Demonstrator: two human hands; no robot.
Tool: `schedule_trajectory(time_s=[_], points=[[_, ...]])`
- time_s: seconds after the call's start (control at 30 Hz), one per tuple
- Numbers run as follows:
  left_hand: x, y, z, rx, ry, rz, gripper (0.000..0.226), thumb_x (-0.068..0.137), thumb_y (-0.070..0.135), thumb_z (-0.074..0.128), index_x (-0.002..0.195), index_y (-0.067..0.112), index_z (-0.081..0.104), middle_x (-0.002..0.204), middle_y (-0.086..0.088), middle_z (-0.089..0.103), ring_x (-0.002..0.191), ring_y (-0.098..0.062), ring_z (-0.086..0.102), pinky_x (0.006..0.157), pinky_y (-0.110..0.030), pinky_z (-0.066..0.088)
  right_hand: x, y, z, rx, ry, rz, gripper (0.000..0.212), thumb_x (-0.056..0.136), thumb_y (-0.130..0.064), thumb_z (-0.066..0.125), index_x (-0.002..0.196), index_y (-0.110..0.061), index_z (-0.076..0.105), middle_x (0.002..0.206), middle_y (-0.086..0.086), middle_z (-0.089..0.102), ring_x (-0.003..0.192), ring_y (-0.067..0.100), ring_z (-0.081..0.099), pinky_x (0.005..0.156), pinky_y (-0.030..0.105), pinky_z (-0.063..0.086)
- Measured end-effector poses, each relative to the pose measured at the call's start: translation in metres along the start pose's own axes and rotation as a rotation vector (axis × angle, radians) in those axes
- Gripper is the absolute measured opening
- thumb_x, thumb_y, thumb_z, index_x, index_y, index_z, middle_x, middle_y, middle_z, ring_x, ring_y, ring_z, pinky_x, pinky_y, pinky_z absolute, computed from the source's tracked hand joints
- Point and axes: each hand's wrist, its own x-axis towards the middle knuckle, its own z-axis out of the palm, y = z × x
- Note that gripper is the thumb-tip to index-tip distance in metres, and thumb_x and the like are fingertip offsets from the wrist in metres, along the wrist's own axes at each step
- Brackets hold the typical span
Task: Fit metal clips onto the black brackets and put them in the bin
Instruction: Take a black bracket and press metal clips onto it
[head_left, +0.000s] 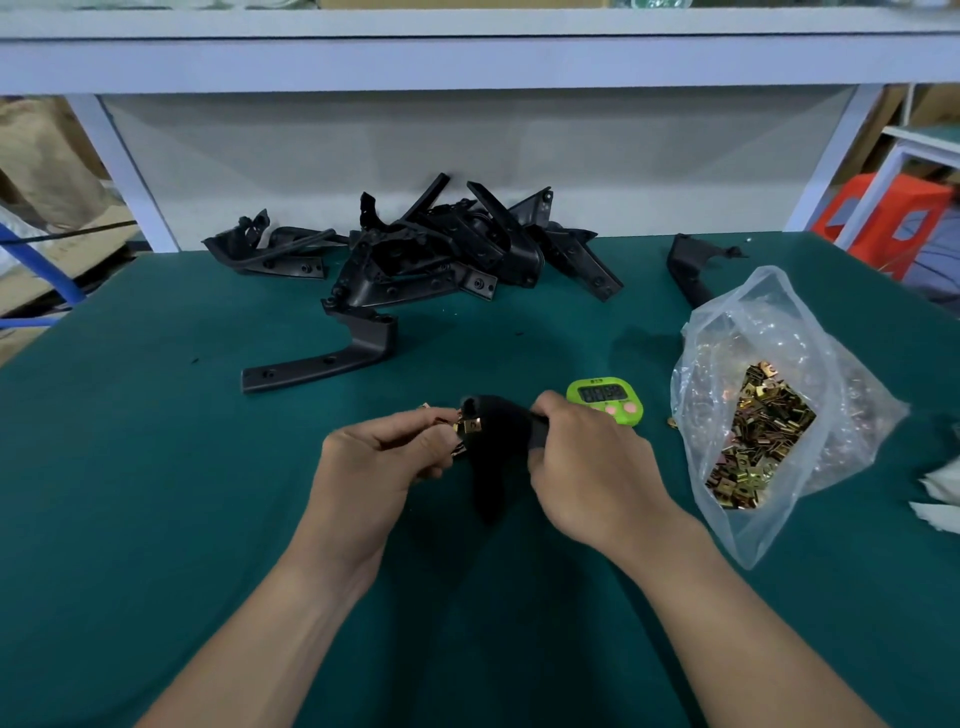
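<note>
Green desk (156, 467): both hands hold one black bracket (498, 457) over its middle, toward the front edge. R hand (587, 467) grip is wrapped round the bracket's right end. L hand (374, 462) grip pinches a brass clip (470, 427) at the bracket's left tab; more brass shows btw its fingers. Bracket pile (441, 254) sits along the back edge, w/ a loose bracket (322, 358) just in front. Clip bag (769, 415) lies by the right edge, timer (605, 400) just left of it.

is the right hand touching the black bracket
Touching. The head view shows the right hand with its fingers curled round the black bracket.
</note>
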Motion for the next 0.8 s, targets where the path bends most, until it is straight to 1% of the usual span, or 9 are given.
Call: schedule_trajectory(time_s=[0.07,0.13,0.2,0.3,0.37,0.47,0.53,0.7,0.8], points=[[0.0014,-0.0012,-0.0013,0.002,-0.006,-0.024,0.025,0.095,0.010,0.067,0.091,0.028,0.084,0.074,0.002,0.071,0.066,-0.006,0.060,0.065,-0.015,0.051,0.0029,0.0033,-0.0021,0.047,0.059,0.032,0.012,0.092,-0.025,0.055,0.100,-0.030,0.050,0.072,-0.012,0.049,0.060,0.015,0.044,0.053,0.033,0.025],[0.0026,-0.0014,-0.0026,0.001,-0.027,-0.069,0.028,0.102,0.016,0.059,0.097,0.029,0.083,0.075,0.003,0.068,0.068,-0.007,0.058,0.068,-0.018,0.050,0.0059,0.0069,-0.0032,0.106,0.081,0.067,0.012,0.090,-0.029,0.056,0.101,-0.034,0.052,0.070,-0.015,0.049,0.061,0.011,0.045,0.056,0.034,0.030],[0.0030,-0.0012,-0.0024,-0.030,-0.075,-0.115,0.032,0.106,0.019,0.052,0.098,0.023,0.083,0.076,0.001,0.066,0.065,-0.010,0.058,0.065,-0.021,0.050,0.0090,0.0090,-0.0031,0.190,0.057,0.083,0.013,0.087,-0.035,0.058,0.100,-0.034,0.055,0.072,-0.015,0.056,0.068,0.017,0.054,0.060,0.036,0.039],[0.0024,-0.0005,0.0008,-0.087,-0.101,-0.143,0.037,0.108,0.018,0.049,0.090,0.011,0.081,0.076,-0.007,0.070,0.063,-0.014,0.063,0.058,-0.021,0.053,0.0090,0.0094,-0.0025,0.292,0.007,0.061,0.026,0.078,-0.040,0.067,0.102,-0.035,0.059,0.074,-0.013,0.063,0.074,0.019,0.062,0.063,0.035,0.050],[0.0012,-0.0002,0.0023,-0.052,-0.096,-0.136,0.036,0.107,0.017,0.050,0.085,0.010,0.077,0.074,-0.008,0.070,0.060,-0.016,0.065,0.055,-0.021,0.053,0.0076,0.0102,-0.0001,0.271,0.013,0.035,0.032,0.074,-0.040,0.072,0.103,-0.037,0.059,0.075,-0.014,0.064,0.073,0.019,0.062,0.061,0.033,0.049],[-0.0005,-0.0003,0.0017,0.022,-0.123,-0.129,0.032,0.103,0.018,0.058,0.078,0.011,0.078,0.072,-0.010,0.071,0.058,-0.017,0.066,0.052,-0.022,0.052,0.0070,0.0113,0.0030,0.211,0.064,0.011,0.033,0.075,-0.039,0.072,0.105,-0.038,0.058,0.074,-0.015,0.062,0.069,0.019,0.059,0.054,0.029,0.038],[-0.0018,-0.0002,0.0010,0.040,-0.143,-0.127,0.028,0.099,0.020,0.064,0.076,0.013,0.079,0.071,-0.011,0.071,0.058,-0.018,0.067,0.052,-0.022,0.052,0.0069,0.0109,0.0033,0.203,0.063,0.001,0.034,0.076,-0.038,0.072,0.106,-0.038,0.058,0.075,-0.015,0.063,0.069,0.019,0.057,0.052,0.027,0.035],[-0.0043,0.0031,0.0005,0.062,-0.197,-0.091,0.024,0.079,0.039,0.073,0.069,0.018,0.078,0.066,-0.010,0.069,0.054,-0.018,0.064,0.051,-0.022,0.051,0.0061,0.0096,0.0005,0.215,0.020,-0.022,0.034,0.075,-0.036,0.070,0.106,-0.041,0.058,0.076,-0.011,0.064,0.074,0.021,0.060,0.059,0.032,0.043],[-0.0033,0.0036,-0.0020,0.097,-0.223,-0.048,0.026,0.077,0.042,0.073,0.068,0.018,0.076,0.065,-0.010,0.068,0.053,-0.018,0.063,0.051,-0.023,0.050,0.0069,0.0097,-0.0021,0.227,0.003,-0.036,0.037,0.074,-0.034,0.071,0.108,-0.043,0.059,0.076,-0.011,0.065,0.074,0.020,0.061,0.059,0.033,0.048]])
